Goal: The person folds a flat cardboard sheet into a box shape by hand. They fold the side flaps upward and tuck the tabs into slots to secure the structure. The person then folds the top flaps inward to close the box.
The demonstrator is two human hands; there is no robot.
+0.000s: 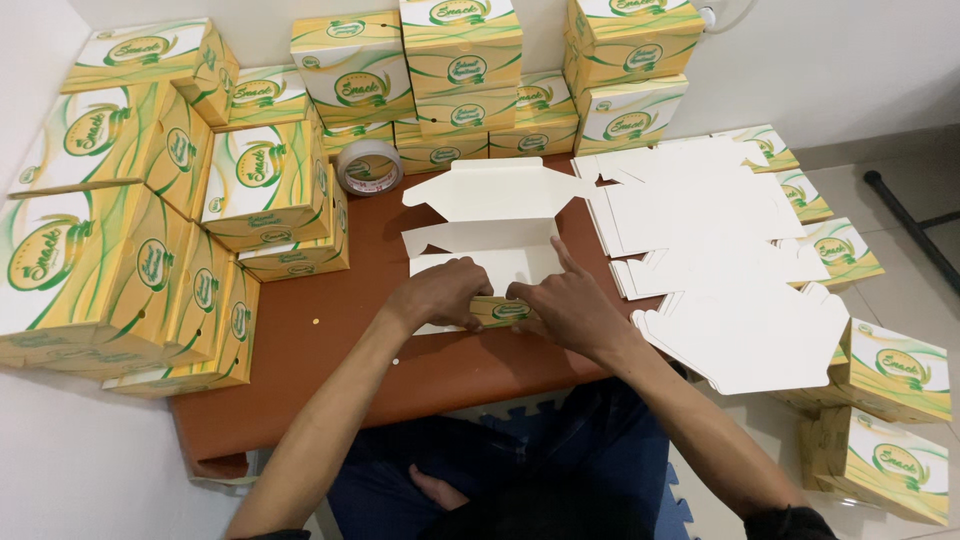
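Note:
A half-folded cardboard box [490, 225], white inside with a yellow and green printed outside, lies open on the low brown table [330, 345]. My left hand [440, 292] grips its near wall, fingers curled over the edge. My right hand [562, 300] presses the same near wall from the right, index finger stretched up along the box's right side. The box's lid flap points away from me, flat on the table.
Folded yellow boxes [130, 230] are stacked at the left and along the back wall [460, 70]. A tape roll [369, 166] stands behind the box. Flat white box blanks [720, 250] are spread at the right, with more folded boxes [885, 420] on the floor.

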